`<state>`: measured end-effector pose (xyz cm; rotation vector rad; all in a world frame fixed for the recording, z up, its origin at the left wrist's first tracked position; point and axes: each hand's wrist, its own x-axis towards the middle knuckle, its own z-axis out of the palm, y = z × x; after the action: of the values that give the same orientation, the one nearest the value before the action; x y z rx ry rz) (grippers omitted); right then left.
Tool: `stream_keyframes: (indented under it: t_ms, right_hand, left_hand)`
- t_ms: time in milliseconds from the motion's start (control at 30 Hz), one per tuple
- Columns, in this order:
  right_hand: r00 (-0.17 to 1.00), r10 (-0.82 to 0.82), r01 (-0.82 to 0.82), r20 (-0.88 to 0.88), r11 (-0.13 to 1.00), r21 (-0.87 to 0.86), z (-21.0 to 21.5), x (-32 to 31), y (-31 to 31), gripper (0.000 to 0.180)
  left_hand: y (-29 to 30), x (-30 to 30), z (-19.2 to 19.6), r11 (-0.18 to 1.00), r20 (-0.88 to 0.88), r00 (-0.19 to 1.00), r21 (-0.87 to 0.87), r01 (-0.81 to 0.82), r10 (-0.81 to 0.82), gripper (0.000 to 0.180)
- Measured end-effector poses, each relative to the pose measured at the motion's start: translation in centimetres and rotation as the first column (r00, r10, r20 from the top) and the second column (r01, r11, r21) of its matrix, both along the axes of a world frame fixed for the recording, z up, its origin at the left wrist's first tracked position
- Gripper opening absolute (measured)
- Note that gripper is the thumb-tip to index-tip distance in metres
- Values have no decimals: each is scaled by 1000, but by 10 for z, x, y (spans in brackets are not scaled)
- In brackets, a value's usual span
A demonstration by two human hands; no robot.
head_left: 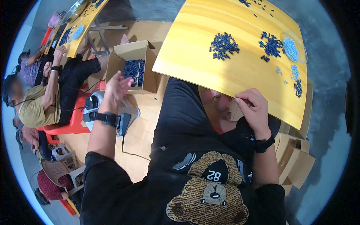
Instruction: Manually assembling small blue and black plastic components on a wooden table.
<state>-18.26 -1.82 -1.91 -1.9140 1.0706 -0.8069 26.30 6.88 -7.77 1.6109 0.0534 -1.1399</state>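
Raised over the near side of an open cardboard box (151, 71), my left hand (118, 87) has its fingers apart and seems to hold nothing. Many small dark blue pieces (134, 69) fill that box. At the near edge of the yellow table (187, 48), my right hand (253, 109) pinches thumb and forefinger together; anything between them is too small to make out. Two heaps of dark pieces, a left heap (224, 46) and a right heap (270, 45), lie on the tabletop. A clear round dish (305, 56) holds light blue pieces (291, 49). Nearer are a small light blue pile (295, 70) and dark pieces (298, 88).
On my left, a grey stool (129, 112) carries black devices with a cable. Beyond it a person (41, 105) sits on a red stool (75, 122) by another yellow table (84, 24). Open cardboard cartons (300, 165) stand below the table's right side.
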Motion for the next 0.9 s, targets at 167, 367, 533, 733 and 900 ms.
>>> stream_keyframes:
  t_ms: [167, 367, 533, 733, 900]
  right_hand:
    - [999, -31, 31, -13, 1000, 3, -3, 1, -1, 5]
    - [1000, -22, 21, 13, 1000, 16, -8, 3, -3, 5]
    - [999, -7, 4, 46, 999, 47, -5, -1, 0, 7]
    - [999, 19, -22, 49, 997, 71, -1, -7, -7, 9]
    - [991, 116, -106, -65, 983, 150, 10, -3, -21, 11]
  left_hand:
    - [-42, -34, 36, 958, 255, 958, -280, -56, 131, 26]
    - [-90, -164, 75, 681, 495, 833, -523, 512, -247, 22]
    - [-102, -234, 57, 551, 457, 777, -548, 630, -433, 16]
    - [-96, -251, 32, 525, 459, 797, -599, 604, -393, 16]
    - [-94, -247, 33, 525, 492, 759, -549, 651, -426, 15]
